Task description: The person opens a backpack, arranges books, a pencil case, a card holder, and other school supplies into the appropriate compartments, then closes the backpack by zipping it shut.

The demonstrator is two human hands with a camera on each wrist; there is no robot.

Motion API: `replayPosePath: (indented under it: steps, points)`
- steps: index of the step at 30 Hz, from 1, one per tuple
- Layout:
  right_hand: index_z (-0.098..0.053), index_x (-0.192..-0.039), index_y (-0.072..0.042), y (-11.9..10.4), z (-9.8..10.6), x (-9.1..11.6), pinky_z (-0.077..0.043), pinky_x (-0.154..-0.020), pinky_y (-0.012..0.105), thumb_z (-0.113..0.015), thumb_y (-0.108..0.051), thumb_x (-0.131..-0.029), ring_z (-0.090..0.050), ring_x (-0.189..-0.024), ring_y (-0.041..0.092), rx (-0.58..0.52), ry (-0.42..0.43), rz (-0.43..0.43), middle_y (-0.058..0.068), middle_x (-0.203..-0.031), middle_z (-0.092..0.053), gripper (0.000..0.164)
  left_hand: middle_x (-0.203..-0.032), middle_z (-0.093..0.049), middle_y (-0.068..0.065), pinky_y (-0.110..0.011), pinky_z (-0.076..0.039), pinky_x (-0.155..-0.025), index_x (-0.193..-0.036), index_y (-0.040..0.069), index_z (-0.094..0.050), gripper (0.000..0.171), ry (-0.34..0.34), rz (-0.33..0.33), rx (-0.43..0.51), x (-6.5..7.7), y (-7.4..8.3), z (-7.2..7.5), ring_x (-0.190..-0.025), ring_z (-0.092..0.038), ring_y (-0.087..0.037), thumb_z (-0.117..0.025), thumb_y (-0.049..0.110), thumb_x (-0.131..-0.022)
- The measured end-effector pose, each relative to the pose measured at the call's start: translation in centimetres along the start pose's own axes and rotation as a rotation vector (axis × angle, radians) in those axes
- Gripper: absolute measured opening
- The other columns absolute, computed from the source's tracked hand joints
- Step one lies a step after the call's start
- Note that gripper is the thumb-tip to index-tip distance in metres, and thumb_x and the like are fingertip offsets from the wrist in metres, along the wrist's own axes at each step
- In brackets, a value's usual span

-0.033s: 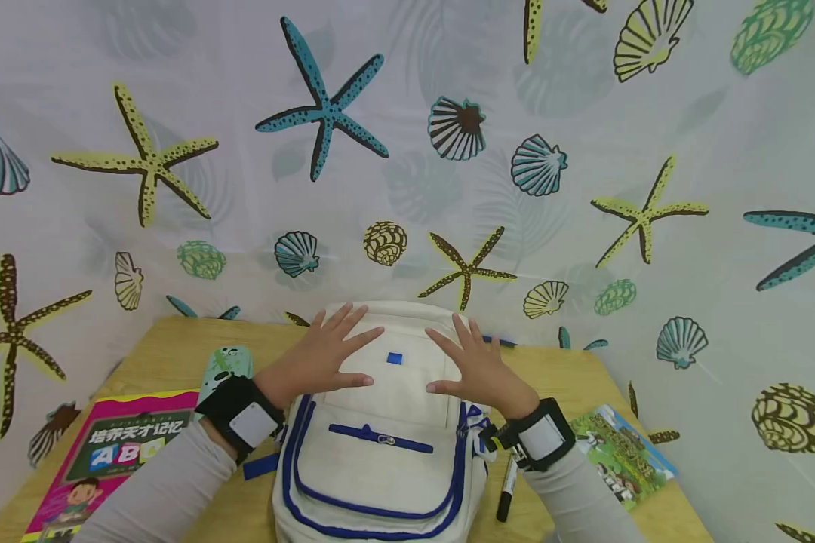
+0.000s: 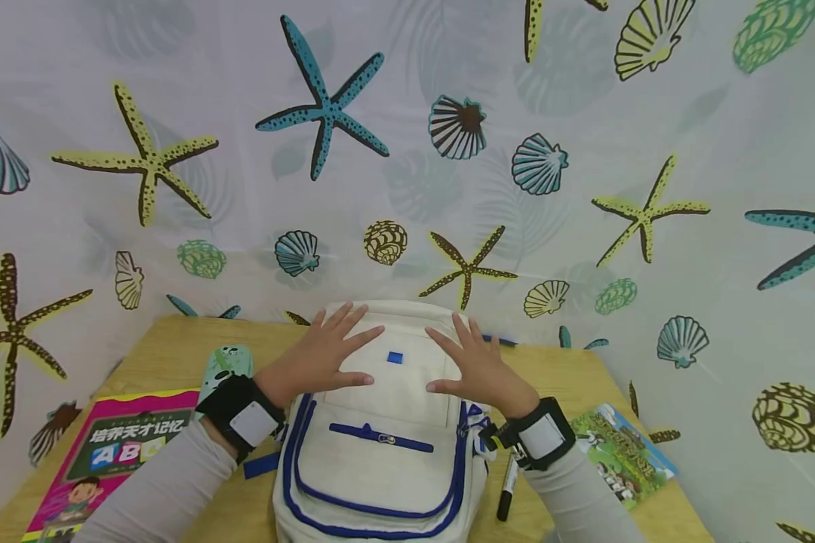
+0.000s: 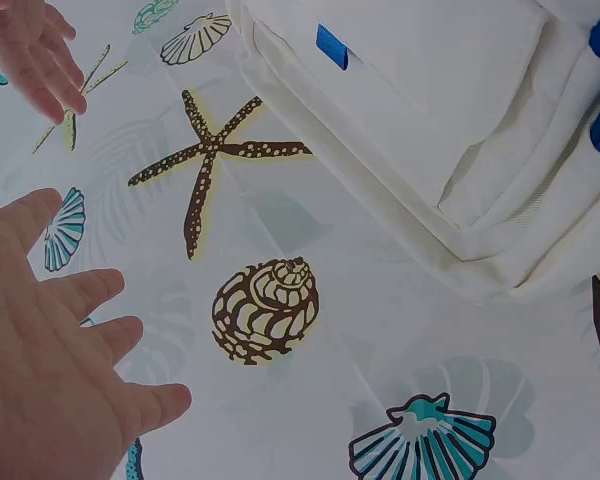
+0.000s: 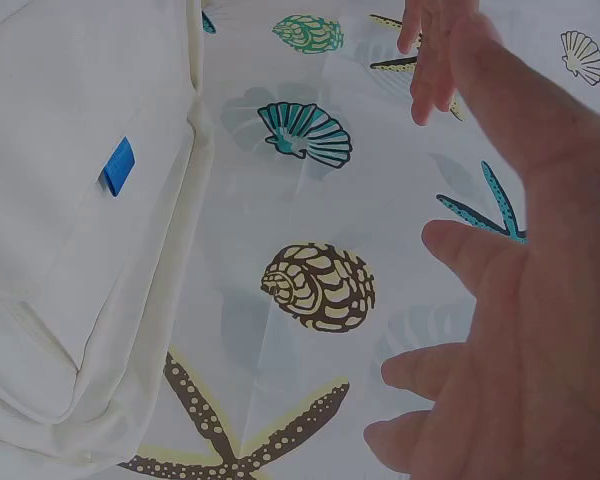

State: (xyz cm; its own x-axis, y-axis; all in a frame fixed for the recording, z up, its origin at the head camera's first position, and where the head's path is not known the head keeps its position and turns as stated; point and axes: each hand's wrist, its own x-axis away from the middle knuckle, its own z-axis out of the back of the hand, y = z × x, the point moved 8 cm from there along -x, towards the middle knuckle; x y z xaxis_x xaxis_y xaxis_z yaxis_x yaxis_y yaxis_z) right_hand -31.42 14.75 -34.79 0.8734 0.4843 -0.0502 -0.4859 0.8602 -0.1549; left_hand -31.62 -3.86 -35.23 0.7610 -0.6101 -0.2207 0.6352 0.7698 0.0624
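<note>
We see a table point(image 2: 570, 366), patterned cloth point(image 2: 394, 181) far, book point(image 2: 115, 445) left, marker point(image 2: 507, 490) right; above the backpack point(image 2: 376, 475), left hand point(image 2: 322, 358) and right hand point(image 2: 482, 371) splay.

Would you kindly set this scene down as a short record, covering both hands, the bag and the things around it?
Left hand: spread in front of the bag's upper part, holding nothing
Right hand: likewise spread, holding nothing
Backpack: cream with blue trim, between the forearms
Left side: pink book with "ABC" lettering, partly under the sleeve in view; green panda-patterned case
Right side: marker with black cap; green picture book
Surface: wooden table
Backdrop: white cloth printed with starfish and shells
</note>
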Motion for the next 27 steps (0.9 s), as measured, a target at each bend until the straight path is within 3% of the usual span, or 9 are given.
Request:
replayPosePath:
  steps: [16, 27]
  points:
    - [-0.018, -0.143, -0.028, -0.6, 0.2, 0.3, -0.005, -0.095, 0.071, -0.06, -0.054, -0.075, 0.0, -0.132, 0.046, -0.046, -0.027, 0.002, 0.019, -0.148, -0.002, 0.083, -0.148, -0.016, -0.014, -0.06, -0.01, -0.104, -0.14, 0.025, -0.028, 0.075, -0.005, 0.005, -0.002, 0.3, 0.0, 0.4, -0.136, -0.01, -0.036, -0.048, 0.063, -0.078]
    - [-0.019, -0.143, -0.027, -0.3, -0.5, 1.1, -0.004, -0.097, 0.069, -0.069, -0.038, -0.076, 0.002, -0.134, 0.043, -0.133, -0.035, -0.022, 0.019, -0.149, -0.001, 0.084, -0.148, -0.018, -0.014, -0.061, -0.012, -0.103, -0.141, 0.025, -0.027, 0.075, -0.012, -0.005, 0.007, 1.0, 0.2, 0.3, -0.135, -0.012, -0.035, -0.049, 0.062, -0.079]
